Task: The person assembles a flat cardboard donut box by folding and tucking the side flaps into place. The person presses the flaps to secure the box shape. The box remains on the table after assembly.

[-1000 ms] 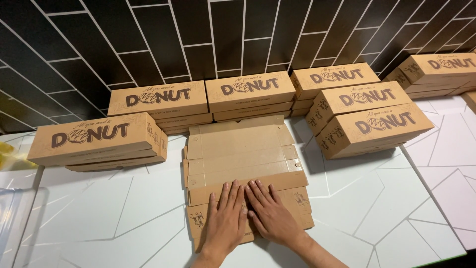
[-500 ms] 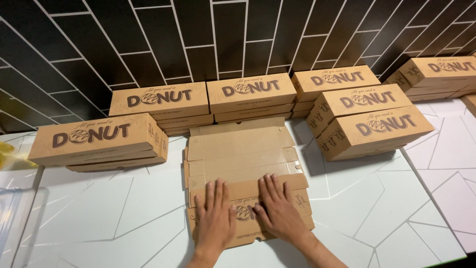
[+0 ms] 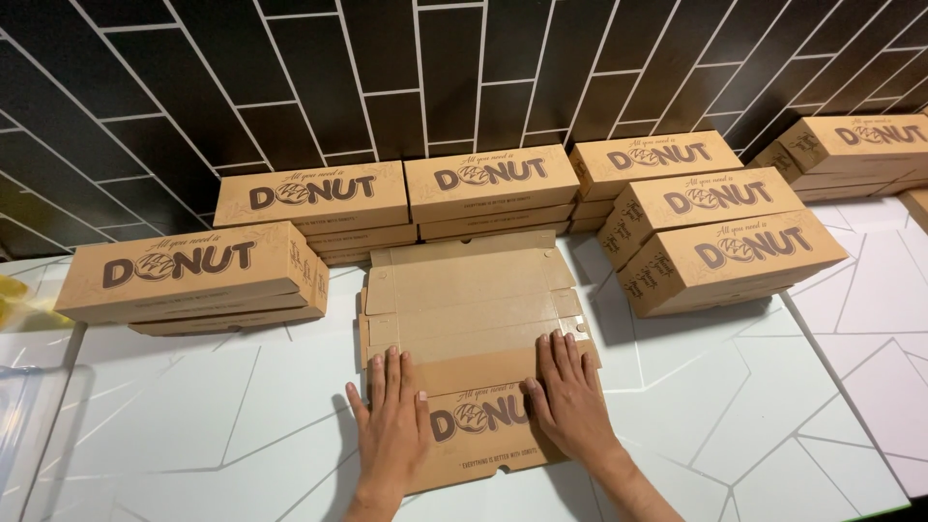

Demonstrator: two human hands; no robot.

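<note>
A flat, unfolded brown cardboard box blank (image 3: pixel 464 300) lies on the white counter (image 3: pixel 193 416) in front of me. Its near panel, printed in dark brown, is folded over toward me. My left hand (image 3: pixel 391 420) presses flat on the left part of that panel, fingers spread and pointing away from me. My right hand (image 3: pixel 570 396) lies flat on the right part, fingertips at the fold line. Neither hand grips anything.
Assembled brown boxes stand around the blank: a stack at left (image 3: pixel 193 275), two stacks along the black tiled wall (image 3: pixel 314 203) (image 3: pixel 488 188), stacks at right (image 3: pixel 720 242) and far right (image 3: pixel 855 145). A yellow object (image 3: pixel 14 290) shows at the left edge.
My hands have slid apart, from side by side at the panel's middle to its left and right parts. The printed near panel now shows between them.
</note>
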